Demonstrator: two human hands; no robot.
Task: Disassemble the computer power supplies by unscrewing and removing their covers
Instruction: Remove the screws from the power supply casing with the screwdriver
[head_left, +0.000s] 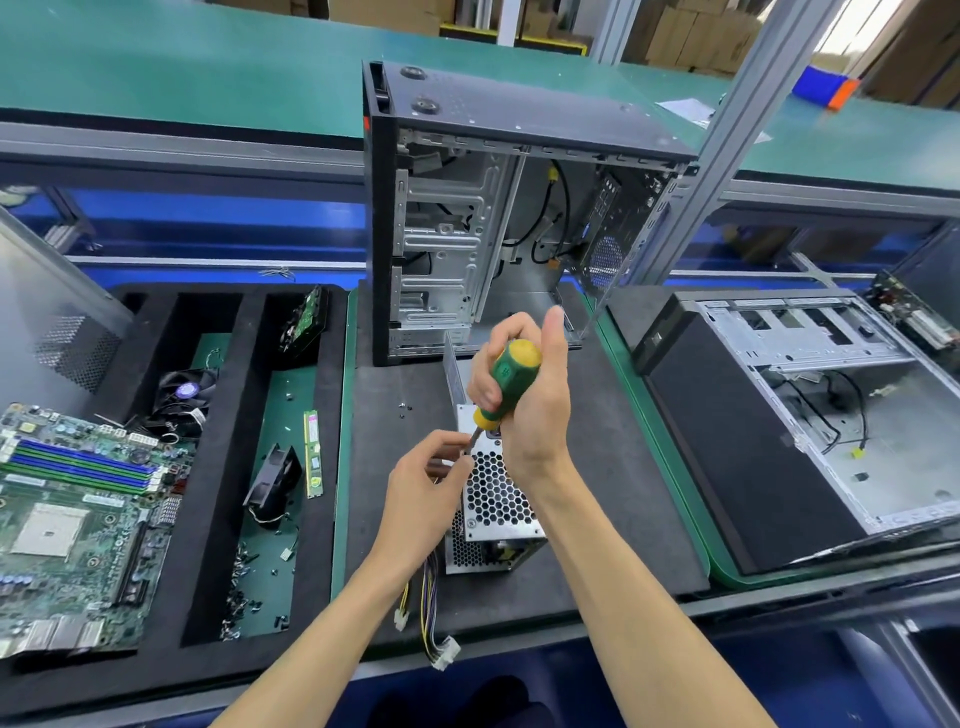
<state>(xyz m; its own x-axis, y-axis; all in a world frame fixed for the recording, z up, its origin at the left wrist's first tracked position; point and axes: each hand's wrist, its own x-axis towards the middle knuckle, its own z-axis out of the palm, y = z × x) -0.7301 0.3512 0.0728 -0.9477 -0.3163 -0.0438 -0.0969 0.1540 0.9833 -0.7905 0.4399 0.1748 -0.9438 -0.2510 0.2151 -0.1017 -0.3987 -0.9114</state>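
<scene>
On the dark grey mat (613, 467) at the middle of the bench sits the silver metal power supply box with a honeycomb-perforated face (493, 499), its bundle of coloured wires with white plugs (434, 613) trailing off the near edge of the mat. Above the box, the right hand (524, 395) wraps its grip around the green-and-yellow handle of a screwdriver (511, 379), thumb raised, with the shaft angled down toward the box's upper left edge. Just left of the box, the left hand (423, 493) has its fingertips (460, 457) pinched together around the screwdriver's shaft near the tip; the tip itself is hidden behind them. Behind the box stands an upright, opened black-and-silver computer tower case (467, 218). Right of the box, a second opened black-and-silver case (779, 426) lies on its side. Left of the box, a black foam tray with long compartments (213, 499) holds a black cooling fan (272, 480), a green memory stick (312, 454) and loose small screws (244, 582). Further left of the box lies a green motherboard (72, 519).
</scene>
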